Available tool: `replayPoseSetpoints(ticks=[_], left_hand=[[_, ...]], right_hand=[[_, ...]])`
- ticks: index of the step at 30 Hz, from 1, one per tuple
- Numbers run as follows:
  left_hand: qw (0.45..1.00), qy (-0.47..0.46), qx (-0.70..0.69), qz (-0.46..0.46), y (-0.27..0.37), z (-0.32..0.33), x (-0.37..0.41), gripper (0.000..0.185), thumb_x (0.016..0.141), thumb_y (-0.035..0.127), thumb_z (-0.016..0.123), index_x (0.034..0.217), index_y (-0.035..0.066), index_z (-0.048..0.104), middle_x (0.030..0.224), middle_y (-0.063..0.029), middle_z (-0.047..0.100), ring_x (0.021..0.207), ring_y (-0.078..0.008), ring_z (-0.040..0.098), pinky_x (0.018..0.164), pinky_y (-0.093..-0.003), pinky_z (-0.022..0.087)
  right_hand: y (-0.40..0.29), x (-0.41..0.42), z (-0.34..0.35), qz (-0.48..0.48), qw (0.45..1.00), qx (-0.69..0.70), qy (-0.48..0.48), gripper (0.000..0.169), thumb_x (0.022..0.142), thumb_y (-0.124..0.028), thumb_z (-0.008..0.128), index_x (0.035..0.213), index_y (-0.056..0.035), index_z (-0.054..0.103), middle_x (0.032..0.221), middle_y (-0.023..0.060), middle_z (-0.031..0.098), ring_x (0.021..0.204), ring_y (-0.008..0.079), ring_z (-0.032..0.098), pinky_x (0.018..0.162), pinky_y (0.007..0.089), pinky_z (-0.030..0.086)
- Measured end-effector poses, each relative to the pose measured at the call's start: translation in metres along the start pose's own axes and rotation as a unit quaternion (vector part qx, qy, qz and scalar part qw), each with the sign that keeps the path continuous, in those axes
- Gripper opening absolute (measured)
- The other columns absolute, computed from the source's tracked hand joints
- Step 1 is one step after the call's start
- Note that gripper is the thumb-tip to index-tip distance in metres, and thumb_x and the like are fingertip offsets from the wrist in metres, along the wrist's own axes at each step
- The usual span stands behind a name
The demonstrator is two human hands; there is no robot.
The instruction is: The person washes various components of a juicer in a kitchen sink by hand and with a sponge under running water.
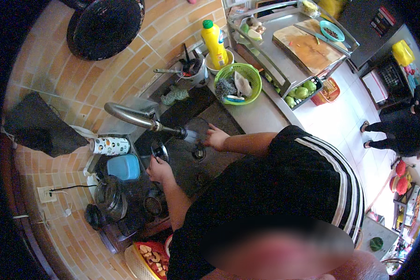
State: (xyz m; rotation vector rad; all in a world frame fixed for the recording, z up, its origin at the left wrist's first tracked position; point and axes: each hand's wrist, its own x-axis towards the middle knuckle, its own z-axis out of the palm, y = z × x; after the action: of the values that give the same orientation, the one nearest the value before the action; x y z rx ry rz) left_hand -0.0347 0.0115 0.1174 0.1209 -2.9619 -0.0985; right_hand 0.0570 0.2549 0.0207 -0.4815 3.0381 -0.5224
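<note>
My left hand (160, 169), at the left side of the dark sink (182, 168), grips the dark handle of a utensil with a shiny round metal part (160, 148), which looks like a ladle or small pan. A curved metal faucet (133, 117) reaches over the sink, its pale spout end (190, 135) pointing between my hands. Just right of the spout is my right hand (217, 138), with its fingers spread. Something faint and blurred, perhaps water or a clear lid, lies by its fingertips. A drain (198, 153) shows below.
Behind the sink stand a yellow detergent bottle (215, 45), a green basket (254, 84) with scrubbers and a utensil tub (197, 75). A blue plastic container (123, 167) and glass pot (110, 199) are left. A metal cart (266, 59) holds a cutting board (301, 49) and knife (309, 31). Another person (399, 129) stands far right.
</note>
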Motion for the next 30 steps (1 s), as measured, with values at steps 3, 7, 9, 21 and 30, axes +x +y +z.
replayPoseSetpoints(ticks=[3,7,9,21,30], left_hand=[[1.0,0.004,0.008,-0.013,-0.003,0.004,-0.001,0.029,0.086,0.029,0.049,0.112,0.017,0.057,0.103,-0.0076,0.062,0.101,-0.0342,0.049,0.08,-0.0581,0.036],[0.997,-0.067,0.01,-0.044,-0.005,0.0,-0.006,0.03,0.087,0.03,0.049,0.112,0.016,0.057,0.104,-0.0101,0.061,0.102,-0.0353,0.049,0.079,-0.0571,0.038],[0.998,-0.054,0.003,-0.036,-0.012,0.008,-0.009,0.03,0.086,0.03,0.049,0.112,0.015,0.057,0.105,-0.0102,0.061,0.101,-0.0361,0.05,0.076,-0.0542,0.041],[0.99,-0.117,0.052,-0.066,-0.02,0.031,-0.013,0.032,0.085,0.029,0.051,0.113,0.013,0.056,0.102,-0.0114,0.062,0.096,-0.0361,0.054,0.076,-0.0505,0.044],[0.989,-0.126,0.039,-0.064,-0.047,0.054,-0.016,0.034,0.085,0.03,0.051,0.115,0.016,0.056,0.105,-0.0121,0.061,0.097,-0.0367,0.054,0.077,-0.0526,0.043]], right_hand=[[0.01,0.015,0.008,-0.077,0.994,-0.057,0.053,0.028,0.071,-0.013,0.059,0.098,-0.0178,0.062,0.097,-0.0012,0.062,0.119,0.0252,0.04,0.107,0.0585,0.015],[0.015,0.024,0.016,-0.132,0.988,-0.035,0.069,0.027,0.069,-0.014,0.059,0.096,-0.0158,0.063,0.102,-0.0002,0.061,0.121,0.0245,0.041,0.107,0.0585,0.016],[0.035,0.017,0.033,-0.159,0.978,0.064,0.119,0.025,0.069,-0.014,0.058,0.094,-0.0152,0.063,0.102,0.0,0.061,0.121,0.0239,0.042,0.106,0.0584,0.017],[0.035,0.055,0.048,-0.145,0.944,0.218,0.202,0.014,0.068,-0.014,0.059,0.082,-0.0131,0.062,0.089,0.003,0.06,0.101,0.0246,0.054,0.105,0.0587,0.018],[0.032,0.064,0.057,-0.044,0.987,0.104,0.114,0.018,0.071,-0.01,0.058,0.087,-0.0158,0.064,0.091,0.0061,0.06,0.094,0.0266,0.056,0.103,0.0582,0.022]])
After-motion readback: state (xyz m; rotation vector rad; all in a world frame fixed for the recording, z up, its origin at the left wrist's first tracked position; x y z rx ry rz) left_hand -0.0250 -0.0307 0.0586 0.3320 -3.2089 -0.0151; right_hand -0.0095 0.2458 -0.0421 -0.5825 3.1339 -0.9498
